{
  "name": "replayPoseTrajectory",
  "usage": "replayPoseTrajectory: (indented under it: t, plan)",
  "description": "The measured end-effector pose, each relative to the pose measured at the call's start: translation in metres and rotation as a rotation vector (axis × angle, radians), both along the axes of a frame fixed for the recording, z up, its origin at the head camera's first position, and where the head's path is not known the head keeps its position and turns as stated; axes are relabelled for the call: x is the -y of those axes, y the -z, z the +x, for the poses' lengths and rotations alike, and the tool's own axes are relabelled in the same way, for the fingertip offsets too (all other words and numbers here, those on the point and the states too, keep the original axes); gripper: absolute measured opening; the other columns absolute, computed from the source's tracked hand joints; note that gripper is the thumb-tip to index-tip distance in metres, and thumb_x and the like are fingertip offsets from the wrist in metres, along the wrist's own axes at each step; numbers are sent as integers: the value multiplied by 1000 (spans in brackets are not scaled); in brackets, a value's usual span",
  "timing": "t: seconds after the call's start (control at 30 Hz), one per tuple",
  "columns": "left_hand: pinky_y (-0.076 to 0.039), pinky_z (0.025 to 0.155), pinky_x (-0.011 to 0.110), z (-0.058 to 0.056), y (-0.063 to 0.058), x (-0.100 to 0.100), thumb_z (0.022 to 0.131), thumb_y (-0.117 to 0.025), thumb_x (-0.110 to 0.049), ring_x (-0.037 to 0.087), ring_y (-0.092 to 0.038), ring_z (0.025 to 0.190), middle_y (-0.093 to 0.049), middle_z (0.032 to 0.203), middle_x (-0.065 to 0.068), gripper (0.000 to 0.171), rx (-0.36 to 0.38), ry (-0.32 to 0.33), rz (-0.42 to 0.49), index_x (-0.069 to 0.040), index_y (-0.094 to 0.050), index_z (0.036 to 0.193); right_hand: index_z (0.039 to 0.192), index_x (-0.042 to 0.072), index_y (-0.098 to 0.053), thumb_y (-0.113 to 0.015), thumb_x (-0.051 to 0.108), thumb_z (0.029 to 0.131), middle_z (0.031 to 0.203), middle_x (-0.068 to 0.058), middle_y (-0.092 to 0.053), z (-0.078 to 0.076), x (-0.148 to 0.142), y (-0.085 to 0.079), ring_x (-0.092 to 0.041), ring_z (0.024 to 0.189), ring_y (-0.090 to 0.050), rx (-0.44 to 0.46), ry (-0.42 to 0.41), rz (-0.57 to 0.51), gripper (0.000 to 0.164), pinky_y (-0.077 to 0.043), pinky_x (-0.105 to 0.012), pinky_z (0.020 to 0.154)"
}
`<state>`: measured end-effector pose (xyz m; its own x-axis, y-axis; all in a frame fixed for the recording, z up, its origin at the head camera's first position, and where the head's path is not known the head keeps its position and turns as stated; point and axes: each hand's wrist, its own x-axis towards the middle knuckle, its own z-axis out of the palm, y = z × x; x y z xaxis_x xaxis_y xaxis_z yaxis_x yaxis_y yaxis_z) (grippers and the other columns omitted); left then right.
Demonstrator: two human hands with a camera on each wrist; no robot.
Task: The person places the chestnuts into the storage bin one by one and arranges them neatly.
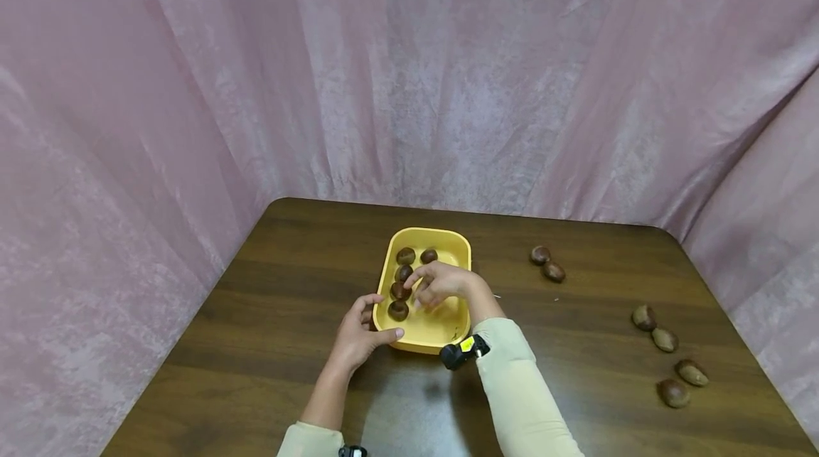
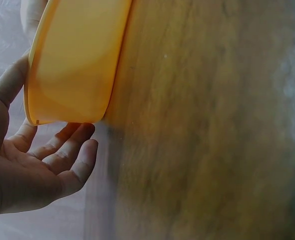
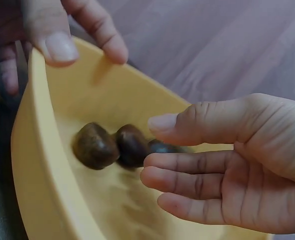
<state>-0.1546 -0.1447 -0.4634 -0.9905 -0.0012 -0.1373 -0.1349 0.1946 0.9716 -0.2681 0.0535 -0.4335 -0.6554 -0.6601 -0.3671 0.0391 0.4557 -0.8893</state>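
Plastic tray on table. In tray: four chestnuts along left wall, a fifth right of the farthest. Left hand at near-left corner; right hand over interior. Right of tray: three chestnut pairs (nearest pair rightmost). Curtain behind table.

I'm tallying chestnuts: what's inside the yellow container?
Five chestnuts show: four along the left side of the container, one to their right. The right hand covers part of the bottom; anything beneath is hidden.
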Motion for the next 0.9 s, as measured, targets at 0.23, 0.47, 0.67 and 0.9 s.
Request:
replayPoseTrajectory:
  t: [0.23, 0.47, 0.67, 0.9]
  plan:
    - [-47, 66, 33, -3, -1, -1, 67, -85, -12, 26, -57, 86, -58, 108, 22, 69, -3, 12, -23, -5, -48, 125, 119, 1, -58, -73, 7, 78, 113, -22, -58, 11, -14, -20, -28, 100, -57, -244, -33, 80, 44, -47, -39, 79]
    - [-47, 65, 33, -3, 1, -2, 66, -85, -10, 25, -58, 83, -59, 106, 21, 69, -8, 5, -33, -5, -49, 124, 121, 1, -57, -72, 8, 79, 116, -25, -55, 25, -28, -27, -39, 102, -56, -354, -47, 30, 45, -48, -39, 78]
    - [-47, 64, 33, -4, 1, -3, 65, -85, -10, 24, -58, 81, -59, 104, 21, 69, -12, -2, -43, -5, -49, 123, 123, 1, -55, -72, 10, 79, 116, -22, -56, 37, -42, -24, -41, 100, -56, -420, -11, -74, 48, -48, -41, 79]
    - [-47, 63, 33, -6, -2, 0, 65, -85, -9, 24, -59, 80, -60, 104, 22, 68, -18, -7, -38, -4, -49, 124, 123, 0, -54, -74, 14, 79, 120, -18, -54, 49, -50, -17, -39, 101, -56, -463, 50, -157, 50, -47, -45, 80]
